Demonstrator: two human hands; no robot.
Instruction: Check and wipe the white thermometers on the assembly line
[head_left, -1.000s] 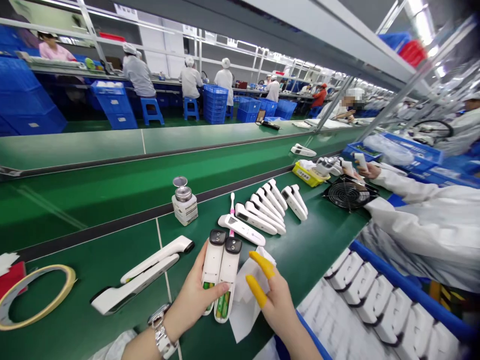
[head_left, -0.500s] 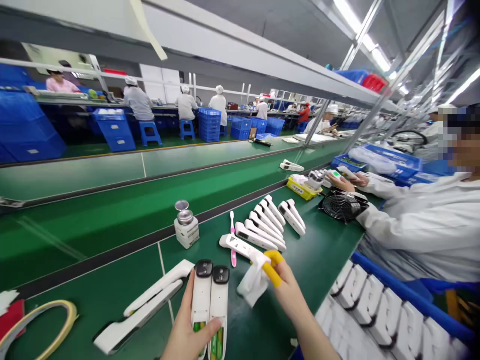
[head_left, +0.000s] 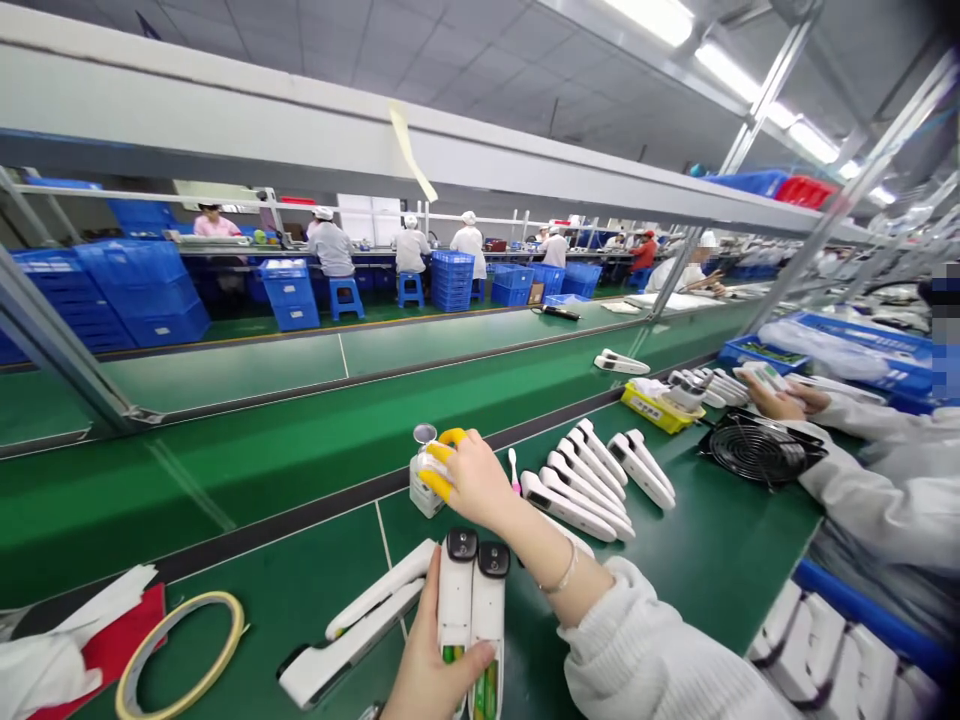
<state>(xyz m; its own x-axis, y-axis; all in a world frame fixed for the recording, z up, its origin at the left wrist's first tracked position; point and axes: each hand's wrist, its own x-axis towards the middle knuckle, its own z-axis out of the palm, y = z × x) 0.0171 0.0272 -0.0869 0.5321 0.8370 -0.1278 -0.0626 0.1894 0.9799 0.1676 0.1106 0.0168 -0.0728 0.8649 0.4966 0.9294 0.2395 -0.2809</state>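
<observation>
My left hand [head_left: 439, 655] is closed around two white handheld devices [head_left: 474, 600], shaped like infrared thermometers. They lie side by side, black-windowed heads upward, with green batteries showing in their open compartments. My right hand [head_left: 472, 478], with yellow finger covers, pinches a white wipe [head_left: 433, 462] at the top of a white dispenser bottle [head_left: 426, 497]. The fingers hide part of the bottle, whose round metal lid stands up behind them. Just right of that hand a pink-and-white toothbrush [head_left: 514, 470] is partly hidden. Beneath my right forearm, another white device [head_left: 566, 532] is mostly covered.
Two white devices [head_left: 360, 625] lie left of my hand, near a tape roll [head_left: 180, 655]. Several more [head_left: 589, 480] lie in a fan at right. Beyond are a yellow tray [head_left: 660, 410], a black fan [head_left: 761, 448] and a co-worker's hands [head_left: 780, 395]. A shelf beam crosses overhead.
My right hand has moved left with the wipe, from the white device by the toothbrush to the dispenser bottle. My left hand keeps hold of the two devices. The view has shifted.
</observation>
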